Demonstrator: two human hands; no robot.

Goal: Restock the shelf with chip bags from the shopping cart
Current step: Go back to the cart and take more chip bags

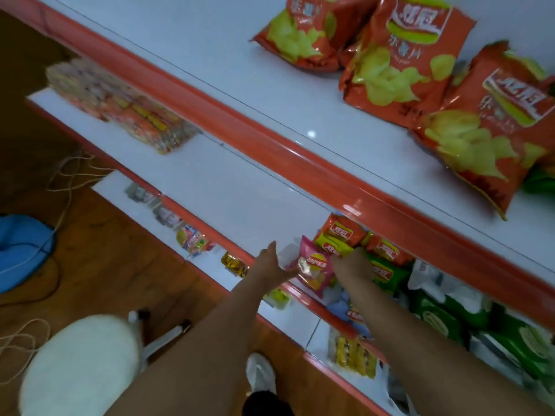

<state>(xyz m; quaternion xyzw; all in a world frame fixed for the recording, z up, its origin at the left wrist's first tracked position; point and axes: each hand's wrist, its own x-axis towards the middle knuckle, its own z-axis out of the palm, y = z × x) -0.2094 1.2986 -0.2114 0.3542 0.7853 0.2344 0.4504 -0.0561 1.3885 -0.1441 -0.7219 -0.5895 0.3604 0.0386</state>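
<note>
A pink chip bag [313, 267] lies at the front edge of the white middle shelf [240, 190], between my two hands. My left hand [271, 264] reaches onto the shelf with straight, spread fingers, its thumb against the bag's left side. My right hand [353, 264] rests on the bag's right side and on a yellow-green bag [333, 246]; its fingers are hidden among the bags. Small orange bags [345, 229] and green bags [387, 273] are piled just behind and right of it. Three large orange chip bags [399, 61] lie on the top shelf. No cart is in view.
Wrapped snack packs [120, 106] sit at the middle shelf's far left. Lower shelves hold small packets [195, 240] and green bags [450, 319]. On the wooden floor are a white stool [81, 364], a blue object [21, 250], loose cords [69, 175] and my shoe [260, 373].
</note>
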